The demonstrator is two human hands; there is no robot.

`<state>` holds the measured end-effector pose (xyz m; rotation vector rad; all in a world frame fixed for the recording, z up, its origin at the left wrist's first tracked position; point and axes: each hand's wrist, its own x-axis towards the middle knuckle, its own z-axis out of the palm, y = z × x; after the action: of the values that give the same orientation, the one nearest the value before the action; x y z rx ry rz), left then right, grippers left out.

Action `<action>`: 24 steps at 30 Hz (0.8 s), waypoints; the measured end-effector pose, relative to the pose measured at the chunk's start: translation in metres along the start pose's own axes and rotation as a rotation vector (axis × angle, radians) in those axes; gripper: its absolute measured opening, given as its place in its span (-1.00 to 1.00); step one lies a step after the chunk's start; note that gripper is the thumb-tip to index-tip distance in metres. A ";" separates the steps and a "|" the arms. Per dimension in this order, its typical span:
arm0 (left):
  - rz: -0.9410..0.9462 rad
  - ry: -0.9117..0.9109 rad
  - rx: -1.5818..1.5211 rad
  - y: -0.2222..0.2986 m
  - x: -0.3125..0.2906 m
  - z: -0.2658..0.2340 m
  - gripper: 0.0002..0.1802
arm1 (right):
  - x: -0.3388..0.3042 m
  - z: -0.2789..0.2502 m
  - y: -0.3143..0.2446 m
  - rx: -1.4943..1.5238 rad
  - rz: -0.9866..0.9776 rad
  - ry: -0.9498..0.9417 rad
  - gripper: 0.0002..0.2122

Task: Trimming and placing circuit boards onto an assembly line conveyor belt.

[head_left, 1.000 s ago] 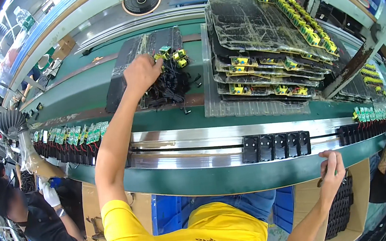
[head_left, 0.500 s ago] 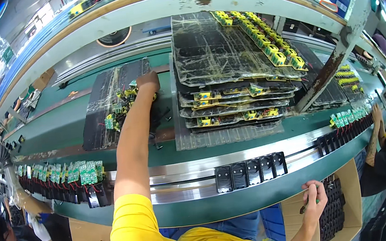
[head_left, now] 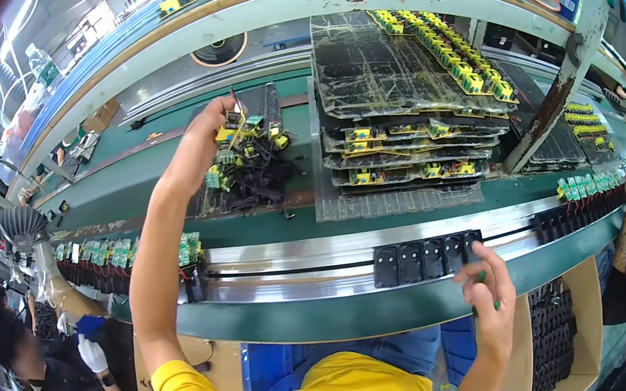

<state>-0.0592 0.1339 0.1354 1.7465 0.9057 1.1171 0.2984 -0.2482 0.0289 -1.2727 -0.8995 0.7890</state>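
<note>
My left hand [head_left: 215, 126] is closed on a small circuit board [head_left: 230, 132] with a yellow part and thin wires sticking up, raised over the far belt. Beneath it lies a tangled heap of similar boards and black cables [head_left: 256, 179] on a dark sheet. My right hand [head_left: 488, 283] is above the near bench edge, fingers bent. Small green bits show between its fingers, too small to name. Just beyond its fingertips, a row of black plastic cases [head_left: 421, 262] rests on the metal rail.
A stack of dark sheets [head_left: 361, 80] carries yellow-and-green boards. Black cases with boards line the rail at left [head_left: 102, 256] and right [head_left: 577, 214]. A rusty post [head_left: 546, 120] holds the overhead shelf [head_left: 267, 10]. Co-workers sit on both sides; a carton [head_left: 587, 318] of black parts stands below.
My left hand has come up off the heap with a board and wires. My right hand has moved up to the near end of the black cases. The view has shifted slightly.
</note>
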 end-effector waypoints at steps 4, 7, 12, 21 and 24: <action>0.179 0.033 -0.019 0.059 -0.052 0.037 -0.79 | 0.022 0.050 -0.024 -0.145 -0.311 -0.162 -0.48; 0.406 0.207 0.302 0.069 -0.063 0.070 -0.76 | 0.028 0.064 -0.036 -0.223 -0.473 -0.239 -0.47; 0.197 -0.115 0.563 0.006 -0.075 0.099 -0.72 | 0.026 0.063 -0.034 -0.308 -0.550 -0.267 -0.55; 0.559 -0.216 0.400 0.064 -0.071 0.118 -0.76 | 0.054 0.102 -0.058 -0.309 -0.436 -0.015 -0.61; 0.412 -0.234 0.269 0.029 -0.071 0.115 -0.79 | 0.053 0.102 -0.051 -0.302 -0.458 -0.012 -0.64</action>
<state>0.0273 0.0289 0.1124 2.3052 0.5850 1.0470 0.2317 -0.1631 0.0920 -1.2508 -1.2967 0.3055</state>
